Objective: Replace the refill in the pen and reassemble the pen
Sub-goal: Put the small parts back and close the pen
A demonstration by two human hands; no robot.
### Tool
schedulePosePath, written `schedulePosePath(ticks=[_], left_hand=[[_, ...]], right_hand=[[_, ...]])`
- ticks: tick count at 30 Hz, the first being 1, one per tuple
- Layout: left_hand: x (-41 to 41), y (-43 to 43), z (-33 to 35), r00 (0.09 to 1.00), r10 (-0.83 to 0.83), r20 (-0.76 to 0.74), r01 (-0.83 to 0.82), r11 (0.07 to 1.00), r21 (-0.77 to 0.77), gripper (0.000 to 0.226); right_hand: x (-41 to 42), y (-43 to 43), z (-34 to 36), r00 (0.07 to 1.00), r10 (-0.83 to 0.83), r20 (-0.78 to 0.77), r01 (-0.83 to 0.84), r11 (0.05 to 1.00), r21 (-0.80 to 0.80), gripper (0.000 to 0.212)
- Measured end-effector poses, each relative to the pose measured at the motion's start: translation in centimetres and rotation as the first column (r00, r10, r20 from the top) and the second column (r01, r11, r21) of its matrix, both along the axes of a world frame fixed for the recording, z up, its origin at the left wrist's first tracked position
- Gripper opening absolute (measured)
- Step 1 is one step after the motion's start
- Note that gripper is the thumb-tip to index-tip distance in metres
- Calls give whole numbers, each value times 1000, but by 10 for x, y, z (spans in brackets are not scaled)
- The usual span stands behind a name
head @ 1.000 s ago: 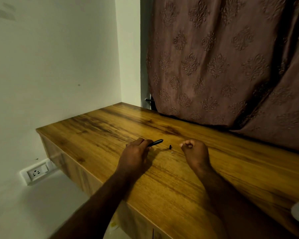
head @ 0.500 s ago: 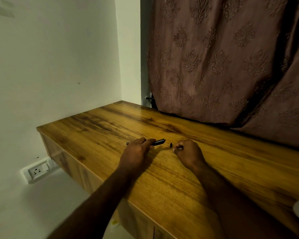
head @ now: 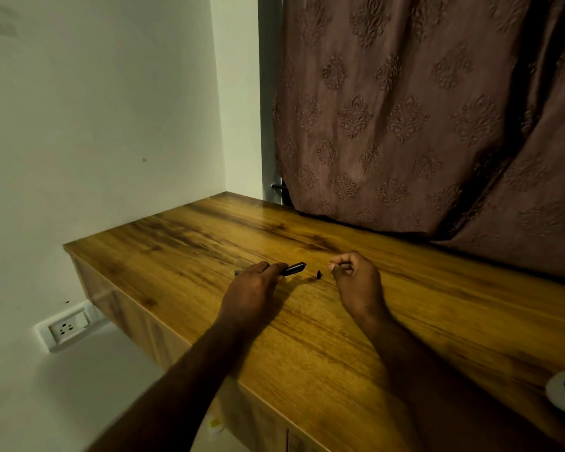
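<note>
The small black loose piece [head: 319, 274] lying alone on the glossy wood-grain worktop [head: 405, 321] is the likeliest trouble: it looks light and rounded, so a brush from either hand could roll it away, and in this dim light it would be hard to find against the dark grain. What part of the pen it is I cannot tell. A second risk is the slim black pen barrel [head: 292, 268] turning or slipping while something is pushed into its open end, since it is pinned low against the worktop and not lifted.

The left hand [head: 250, 290] has its grip closed on the pen barrel, fingers wrapped over its near portion, with the right-hand end poking out toward the loose piece and a short stub showing past the fingers on the other side. The right hand [head: 356, 282] is well curled, thumb and forefinger pinched together just beside the loose piece but apart from it. Whether that pinch holds anything thin, such as a refill, is too small and dark to tell. The pen sits near the middle of the worktop, between the two hands.
</note>
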State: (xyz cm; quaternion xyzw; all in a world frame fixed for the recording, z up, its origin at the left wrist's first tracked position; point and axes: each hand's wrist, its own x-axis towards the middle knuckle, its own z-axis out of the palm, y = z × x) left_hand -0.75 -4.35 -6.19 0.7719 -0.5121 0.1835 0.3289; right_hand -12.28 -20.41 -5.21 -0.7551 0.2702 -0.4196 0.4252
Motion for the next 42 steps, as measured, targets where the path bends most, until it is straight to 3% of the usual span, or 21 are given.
schedulePosePath(ticks=[4,11,30,42], left_hand=[[1,0,1,1000,-3,2,3,1000,14,46],[1,-1,1,1000,-8,0,8,1000,23,48],[9,-4,-5,993,-16,119,14,1000,20,31],[6,-2,-3,990,-29,138,28,1000,4,29]], right_hand=[[3,16,6,991,92,97,-102,990,100,14],[9,27,5,976,175,131,-191,974,121,18],[8,27,3,976,210,60,-215,972,96,13],[7,26,6,948,273,161,-313,886,342,13]])
